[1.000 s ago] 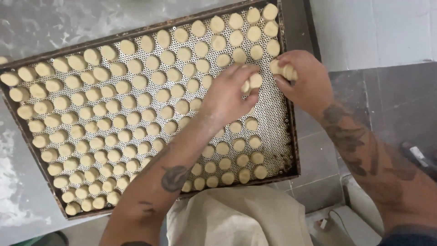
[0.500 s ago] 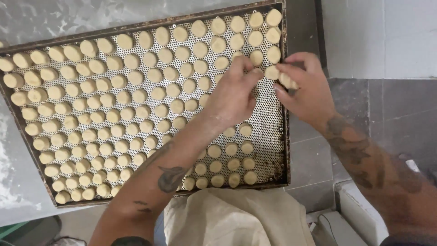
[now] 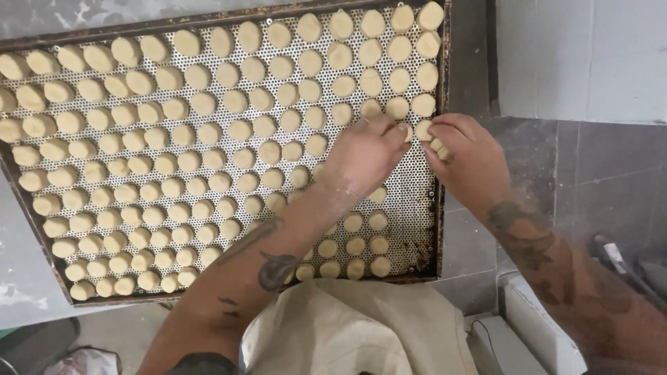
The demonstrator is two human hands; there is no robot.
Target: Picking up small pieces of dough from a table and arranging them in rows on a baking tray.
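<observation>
Perforated metal tray (image 3: 410, 229) nearly full of pale round dough pieces (image 3: 208, 132) — right-centre gap left | left hand (image 3: 361, 156) pinching one piece | right hand (image 3: 462, 156) clutching several

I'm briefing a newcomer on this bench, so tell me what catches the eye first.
A big perforated tray fills the view, covered in rows of pale round dough pieces. Near its right edge, both hands meet: the left hand rests fingers on the tray, and the right hand holds a few dough pieces. A beige apron shows at the bottom.
</observation>
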